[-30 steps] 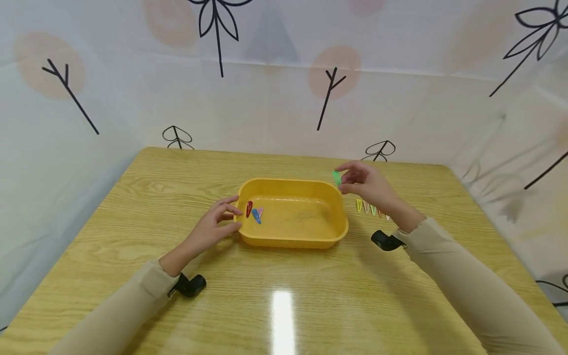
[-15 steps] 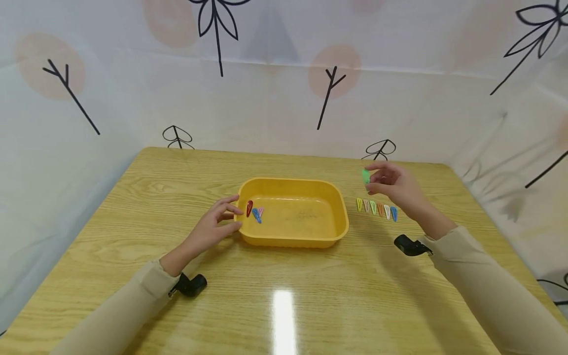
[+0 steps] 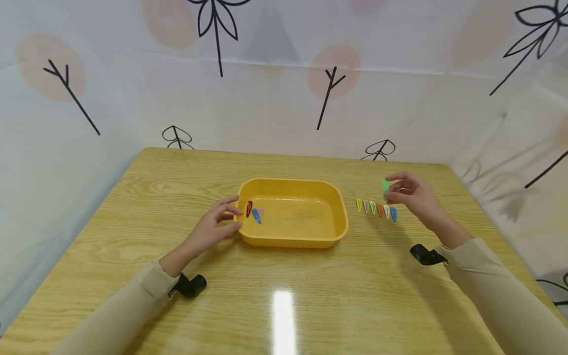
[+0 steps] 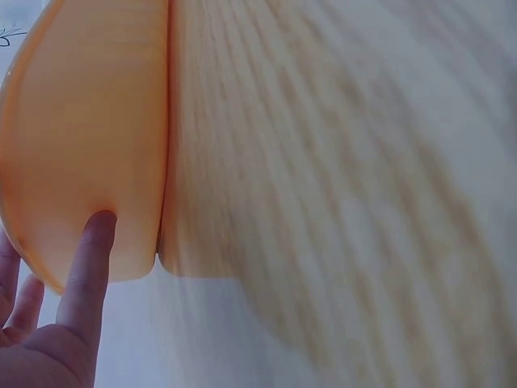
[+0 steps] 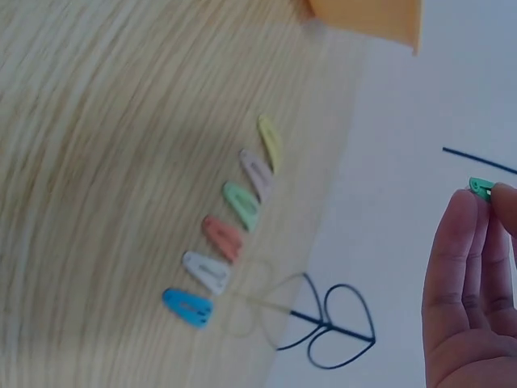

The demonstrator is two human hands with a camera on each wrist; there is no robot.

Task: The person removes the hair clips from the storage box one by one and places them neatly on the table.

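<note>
My left hand (image 3: 212,226) holds the left end of a yellow plastic tray (image 3: 293,242). In the left wrist view the thumb (image 4: 89,271) presses the tray's outer wall (image 4: 97,121), while the other fingers lie at the rim. Inside the tray, at its left, are a red snap hair clip (image 3: 249,209), a blue one (image 3: 256,216) and a pink one (image 3: 261,211). My right hand (image 3: 412,196) pinches a green hair clip (image 5: 480,187) between thumb and fingertips, above the table near the blue end of a row of hair clips (image 5: 241,205).
The row lies right of the tray on the wooden table (image 3: 310,291): yellow (image 3: 359,204), pale pink, light green, orange-red, white and blue (image 3: 393,214). Behind the table hangs a patterned cloth (image 3: 275,108). A black wrist camera (image 3: 427,255) sits under the right wrist.
My right hand has moved from the tray's right rim rightward past the row, carrying the green hair clip, and has come slightly lower. The left hand and tray stay put.
</note>
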